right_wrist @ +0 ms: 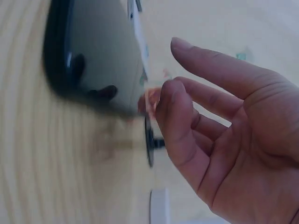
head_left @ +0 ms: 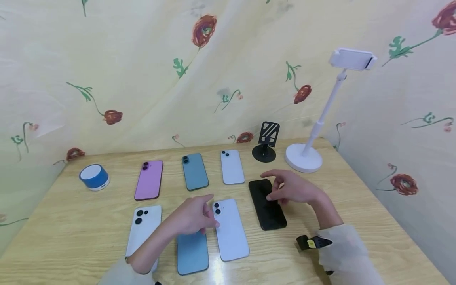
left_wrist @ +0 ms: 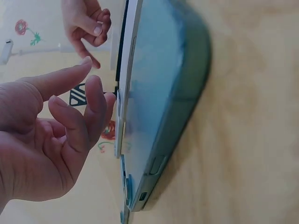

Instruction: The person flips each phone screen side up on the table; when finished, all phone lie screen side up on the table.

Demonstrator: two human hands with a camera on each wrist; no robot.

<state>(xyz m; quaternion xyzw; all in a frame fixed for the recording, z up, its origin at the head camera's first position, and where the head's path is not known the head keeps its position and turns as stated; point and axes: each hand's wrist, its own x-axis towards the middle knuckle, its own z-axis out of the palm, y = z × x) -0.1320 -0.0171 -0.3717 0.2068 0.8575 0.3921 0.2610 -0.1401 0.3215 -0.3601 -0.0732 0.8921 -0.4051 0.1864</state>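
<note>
– Inspector: Which item is your landmark?

– Operator: I take the black smartphone (head_left: 270,215). It lies face up on the table (head_left: 89,225), long axis running away from the person, far end canted left. The right hand (head_left: 293,188) hovers at its right side, so the black smartphone lies below and to that hand's left. This is the nearer hand.

– Inspector: And the left hand (head_left: 192,213)?

– Operator: I find it left of the landmark, beyond the white dual-camera smartphone (head_left: 233,235), above the blue smartphone (head_left: 192,253).

– Inspector: Condition of both?

– Operator: Index fingers extended, others loosely bent, nothing pinched. Whether the left thumb touches the white dual-camera smartphone, I cannot tell.

– Inspector: Differences between views?

– Operator: From the head, the right fingertips overlap the landmark; the right wrist view shows a gap and dark reflections on its glass. Only the left wrist view shows the blue smartphone's side edge closely.
</note>
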